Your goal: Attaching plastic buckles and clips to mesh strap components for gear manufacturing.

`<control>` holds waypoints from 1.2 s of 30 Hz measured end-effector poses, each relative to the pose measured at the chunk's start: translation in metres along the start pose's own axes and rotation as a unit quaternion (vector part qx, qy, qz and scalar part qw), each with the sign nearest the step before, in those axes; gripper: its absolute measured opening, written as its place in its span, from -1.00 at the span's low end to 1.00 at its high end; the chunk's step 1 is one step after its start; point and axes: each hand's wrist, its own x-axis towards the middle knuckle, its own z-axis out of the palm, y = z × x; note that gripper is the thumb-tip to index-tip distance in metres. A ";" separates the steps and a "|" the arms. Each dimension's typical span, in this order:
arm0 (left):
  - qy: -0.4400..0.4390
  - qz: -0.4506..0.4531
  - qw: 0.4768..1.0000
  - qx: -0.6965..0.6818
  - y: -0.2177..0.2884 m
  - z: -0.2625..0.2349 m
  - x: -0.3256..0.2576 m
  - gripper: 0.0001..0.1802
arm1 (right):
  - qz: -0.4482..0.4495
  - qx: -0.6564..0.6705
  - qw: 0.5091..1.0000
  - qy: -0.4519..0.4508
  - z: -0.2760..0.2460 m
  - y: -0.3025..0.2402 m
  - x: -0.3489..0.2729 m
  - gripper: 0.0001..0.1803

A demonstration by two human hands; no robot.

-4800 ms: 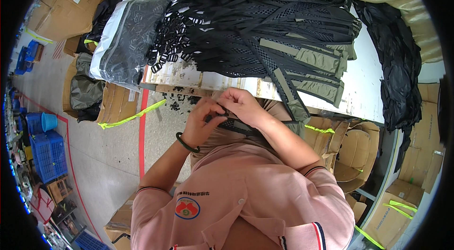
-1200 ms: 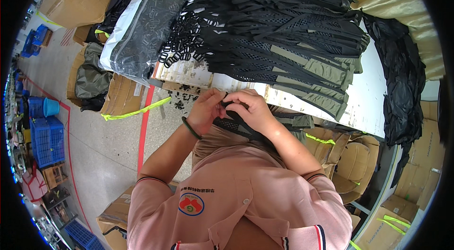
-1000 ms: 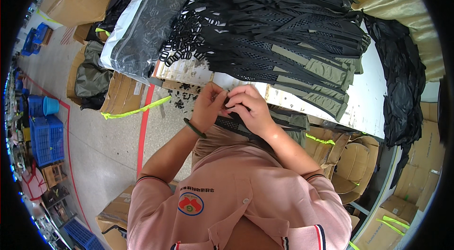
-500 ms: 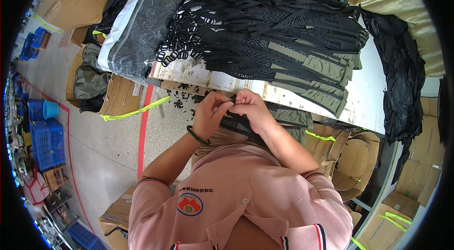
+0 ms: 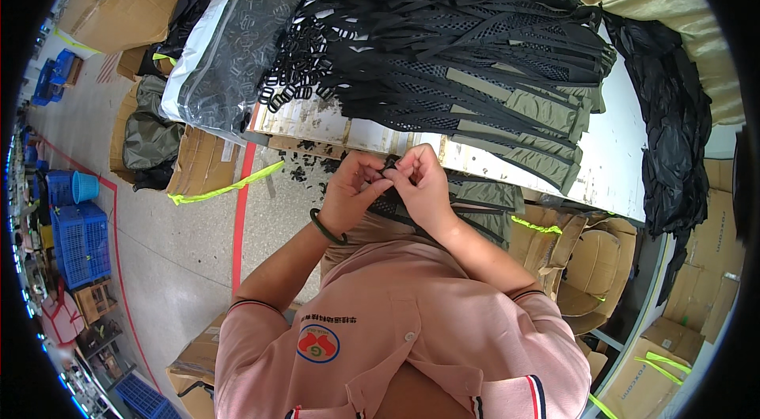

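Note:
My left hand point(image 5: 351, 188) and my right hand point(image 5: 424, 188) meet just off the table's front edge, fingers pinched together. Between the fingertips is the end of a black strap point(image 5: 390, 165); whether a small buckle is also there is too hidden to tell. The strap appears to belong to a black mesh and olive fabric piece point(image 5: 487, 217) lying over my lap below the hands. Similar black mesh and olive pieces point(image 5: 514, 110) are heaped on the white table point(image 5: 372, 134). Left of that heap lie many loose black slider buckles point(image 5: 297, 74).
A clear plastic bag of black buckles point(image 5: 237, 55) sits at the table's left corner. Open cardboard boxes point(image 5: 207, 161) stand below it, others point(image 5: 594, 264) at my right. Black fabric point(image 5: 665, 118) hangs over the table's right end. Black scraps point(image 5: 305, 161) litter the floor.
My right hand has turned and drawn slightly down, its fingers now more upright. The left hand has shifted only a little. Both still pinch the strap end.

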 end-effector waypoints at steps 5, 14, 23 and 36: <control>0.019 0.055 0.992 0.108 0.018 0.009 0.002 -0.61 | 0.023 0.150 0.988 0.011 0.004 0.007 0.006 -0.73; 0.025 0.022 0.999 -0.023 0.010 -0.001 0.008 -0.69 | 0.038 0.192 0.981 0.008 0.007 0.005 0.006 -0.71; -0.006 0.125 0.992 0.018 0.007 0.005 0.006 -0.61 | 0.111 0.324 0.940 -0.015 -0.003 -0.006 0.004 -0.81; -0.045 0.126 0.949 0.285 0.037 0.003 0.005 -0.71 | 0.140 -0.011 0.965 -0.221 -0.037 -0.045 0.017 -0.82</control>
